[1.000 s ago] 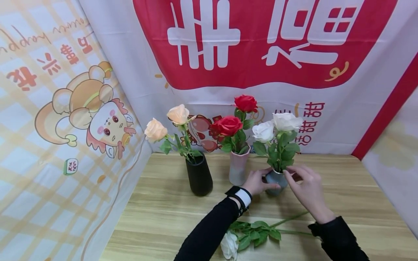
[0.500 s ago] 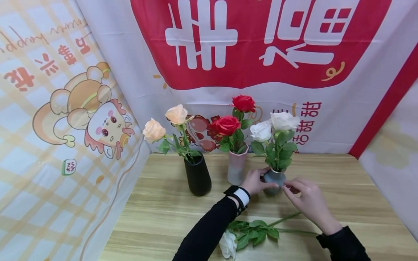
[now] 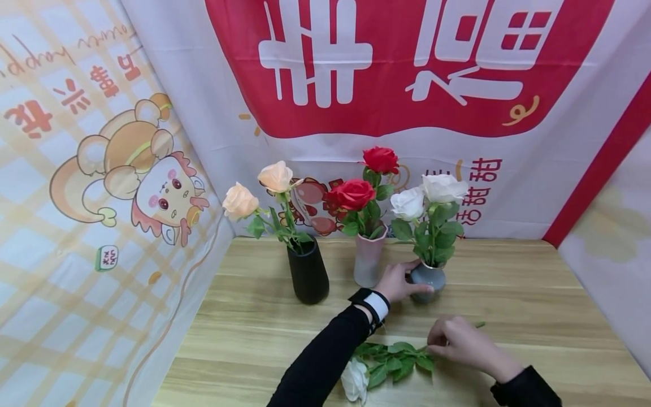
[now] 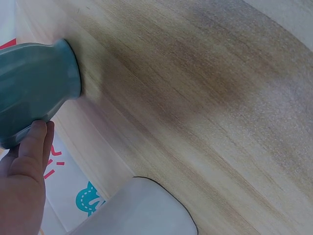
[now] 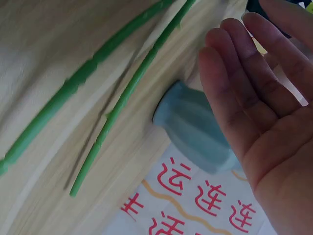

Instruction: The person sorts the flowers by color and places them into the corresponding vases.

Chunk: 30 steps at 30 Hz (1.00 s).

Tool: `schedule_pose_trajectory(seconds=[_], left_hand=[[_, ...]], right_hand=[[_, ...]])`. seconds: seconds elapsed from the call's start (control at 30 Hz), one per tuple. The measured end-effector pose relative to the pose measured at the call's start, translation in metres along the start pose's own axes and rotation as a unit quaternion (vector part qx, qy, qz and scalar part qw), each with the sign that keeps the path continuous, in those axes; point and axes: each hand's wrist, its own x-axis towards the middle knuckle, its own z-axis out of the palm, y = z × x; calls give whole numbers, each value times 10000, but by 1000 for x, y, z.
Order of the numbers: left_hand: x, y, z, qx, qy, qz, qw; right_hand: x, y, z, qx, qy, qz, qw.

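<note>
My left hand (image 3: pixel 403 284) grips a small blue-grey vase (image 3: pixel 429 279) that stands upright with two white roses (image 3: pixel 442 189) in it. The same vase (image 4: pixel 36 83) appears in the left wrist view, with fingers against its side. My right hand (image 3: pixel 464 342) pinches a stem of the cut greenery lying in front, its thumb and index close together near the leaves (image 3: pixel 402 357). A white rose bloom (image 3: pixel 354 380) lies at the left end, partly behind my left sleeve. Two green stems (image 5: pixel 132 88) show in the right wrist view; the pinch itself is outside that view.
A black vase (image 3: pixel 309 278) with two peach roses (image 3: pixel 241 202) stands on the left. Between it and the blue-grey vase is a pink-and-white vase (image 3: pixel 368 268) with red roses (image 3: pixel 351 194). Printed cloth (image 3: pixel 315 121) hangs behind the wooden table (image 3: pixel 244 339).
My right hand has left the side of the blue-grey vase and come down toward me, onto the lying stems. One stem end has shifted slightly. My left hand has stayed on the vase.
</note>
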Motion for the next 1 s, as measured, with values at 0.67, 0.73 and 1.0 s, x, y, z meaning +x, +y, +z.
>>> schedule_pose_trajectory(seconds=[0.67,0.73,1.0], left_hand=[[0,1,0,140,-26,88,9999],[0,1,0,151,-41,84,9998],[0,0,0,95,20,148,9998]], right_hand=[[4,-13,34,-99,-605,-268,9978],[4,-14,37,-234,-578,-267,9977],[4,-13,45,-900,-151,-74,9958]])
